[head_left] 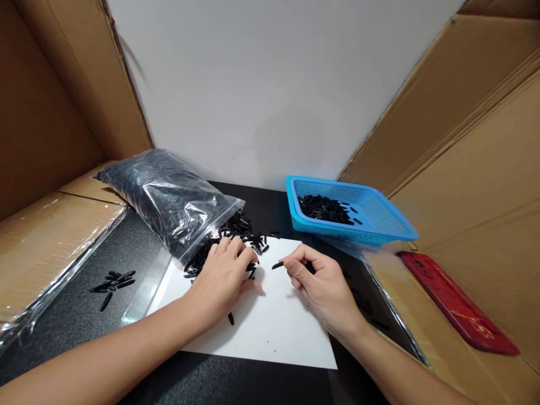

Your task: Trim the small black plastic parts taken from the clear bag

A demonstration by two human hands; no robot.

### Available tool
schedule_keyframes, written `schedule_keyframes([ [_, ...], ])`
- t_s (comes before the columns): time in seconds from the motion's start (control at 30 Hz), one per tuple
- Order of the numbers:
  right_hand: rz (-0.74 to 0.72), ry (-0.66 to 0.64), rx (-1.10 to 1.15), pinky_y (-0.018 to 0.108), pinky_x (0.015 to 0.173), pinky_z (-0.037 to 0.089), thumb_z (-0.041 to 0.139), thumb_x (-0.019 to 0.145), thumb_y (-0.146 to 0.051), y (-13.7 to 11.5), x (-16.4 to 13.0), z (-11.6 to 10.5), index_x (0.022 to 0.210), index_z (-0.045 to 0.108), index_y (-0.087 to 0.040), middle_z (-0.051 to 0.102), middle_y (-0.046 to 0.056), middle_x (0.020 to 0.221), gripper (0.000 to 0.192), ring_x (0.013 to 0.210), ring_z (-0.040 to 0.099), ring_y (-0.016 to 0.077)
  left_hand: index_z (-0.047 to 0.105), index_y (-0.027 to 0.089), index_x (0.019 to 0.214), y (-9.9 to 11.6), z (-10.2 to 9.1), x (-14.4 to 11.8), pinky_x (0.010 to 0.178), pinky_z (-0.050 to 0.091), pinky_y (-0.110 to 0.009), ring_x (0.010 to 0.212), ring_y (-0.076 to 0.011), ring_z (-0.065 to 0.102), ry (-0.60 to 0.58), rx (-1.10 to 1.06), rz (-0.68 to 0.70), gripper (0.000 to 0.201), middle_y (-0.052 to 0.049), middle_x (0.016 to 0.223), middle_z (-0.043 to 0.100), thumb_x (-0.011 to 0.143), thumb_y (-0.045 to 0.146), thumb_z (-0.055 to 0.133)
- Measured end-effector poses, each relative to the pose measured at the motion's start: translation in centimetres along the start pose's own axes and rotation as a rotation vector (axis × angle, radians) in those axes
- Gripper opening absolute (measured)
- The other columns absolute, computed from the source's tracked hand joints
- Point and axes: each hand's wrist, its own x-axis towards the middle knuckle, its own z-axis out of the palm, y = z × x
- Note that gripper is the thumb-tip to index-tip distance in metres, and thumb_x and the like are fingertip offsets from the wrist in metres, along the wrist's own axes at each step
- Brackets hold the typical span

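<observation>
My right hand [314, 275] pinches a small, slim black piece [277, 265] between thumb and fingertips, above a white sheet of paper [270, 332]. More dark bits show inside its curled fingers, too hidden to make out. Fingers apart, my left hand [230, 270] reaches over a pile of the same black pieces [238, 225] at the mouth of a clear zip bag [169, 194]. The bag is full of these dark pieces and lies on its side. One loose piece [230, 319] rests on the paper below my left hand.
A blue plastic basket [388, 222] holding many black pieces stands at the back right. Several pieces [113, 284] lie on the dark table at the left. A red phone-shaped object [458, 304] lies on cardboard at the right. Cardboard walls [476, 129] flank both sides.
</observation>
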Motion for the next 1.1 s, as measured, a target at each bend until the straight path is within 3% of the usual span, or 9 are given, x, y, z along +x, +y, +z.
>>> schedule_keyframes([
  [0.13,0.05,-0.024,0.088,0.023,0.041,0.021,0.069,0.084,-0.049,0.1,-0.2,0.2,0.066,0.053,-0.02,0.042,-0.007,0.05,0.038,0.045,0.029,0.0077,0.063,0.015,0.1,-0.5,0.6,0.3,0.074,0.043,-0.041,0.091,-0.0286,0.05,-0.066,0.231,0.051,0.03,-0.01,0.101,0.058,0.084,0.04,0.069],
  [0.3,0.069,-0.023,0.114,0.022,0.041,0.019,0.068,0.086,-0.049,-0.3,-0.3,0.5,0.068,0.05,-0.02,0.041,-0.007,0.05,0.038,0.046,0.028,0.0078,0.062,0.013,0.097,-0.2,0.6,1.0,0.074,0.045,-0.039,0.09,-0.0277,0.055,-0.123,0.33,0.096,0.016,-0.011,0.098,0.058,0.091,0.027,0.059],
  [0.4,0.067,-0.015,0.088,0.023,0.041,0.019,0.065,0.087,-0.049,-0.3,-0.3,0.7,0.07,0.051,-0.02,0.04,-0.008,0.05,0.037,0.046,0.028,0.0082,0.061,0.014,0.096,0.0,0.6,1.4,0.068,0.043,-0.034,0.087,-0.0254,0.057,-0.152,0.268,0.015,0.011,-0.011,0.098,0.059,0.092,0.014,0.051],
  [0.57,0.004,0.012,-0.028,0.023,0.043,0.022,0.061,0.089,-0.051,-0.5,0.0,0.9,0.074,0.055,-0.02,0.039,-0.008,0.051,0.035,0.046,0.029,0.0092,0.058,0.017,0.087,-0.6,0.9,1.7,0.056,0.033,-0.028,0.082,-0.0226,0.056,-0.088,0.114,-0.043,0.018,-0.008,0.091,0.059,0.09,0.005,0.045],
  [0.7,-0.121,0.156,-0.272,0.025,0.046,0.029,0.056,0.089,-0.05,-2.1,3.1,-1.4,0.075,0.056,-0.021,0.041,-0.007,0.052,0.032,0.047,0.035,0.0117,0.051,0.02,0.078,-1.6,0.4,1.9,0.058,0.031,-0.028,0.072,-0.0192,0.051,0.022,-0.068,-0.059,0.016,-0.002,0.077,0.054,0.09,0.011,0.048],
  [0.77,-0.21,0.296,-0.546,0.027,0.053,0.035,0.055,0.087,-0.046,-3.0,5.8,-3.4,0.073,0.059,-0.021,0.05,-0.004,0.056,0.029,0.052,0.045,0.0144,0.049,0.021,0.079,-2.2,-0.3,2.1,0.061,0.032,-0.029,0.069,-0.0174,0.049,0.105,-0.191,-0.095,0.014,0.0,0.075,0.052,0.092,0.017,0.046],
  [0.87,-0.217,0.399,-0.645,0.03,0.065,0.038,0.057,0.083,-0.033,-3.6,10.1,-6.3,0.067,0.057,-0.021,0.061,0.002,0.068,0.02,0.067,0.053,0.0189,0.046,0.022,0.08,-2.9,-1.6,2.5,0.064,0.034,-0.028,0.065,-0.0153,0.046,0.235,-0.407,-0.187,0.016,0.002,0.071,0.05,0.095,0.024,0.04],
  [0.97,-0.159,0.351,-0.71,0.031,0.067,0.037,0.063,0.072,-0.017,-3.2,12.9,-8.0,0.054,0.055,-0.021,0.062,0.002,0.059,0.021,0.063,0.054,0.0195,0.043,0.022,0.077,-3.2,-2.6,2.6,0.058,0.033,-0.025,0.059,-0.0129,0.042,0.295,-0.661,-0.284,0.021,0.004,0.064,0.044,0.094,0.034,0.042],
  [1.1,-0.132,0.269,-0.745,0.033,0.069,0.039,0.063,0.066,-0.009,-2.7,13.3,-7.9,0.049,0.056,-0.021,0.063,0.002,0.055,0.022,0.061,0.056,0.0202,0.038,0.022,0.074,-2.8,-3.4,2.3,0.047,0.029,-0.021,0.047,-0.0077,0.039,0.244,-1.039,-0.365,0.03,0.007,0.063,0.038,0.092,0.046,0.045],
])
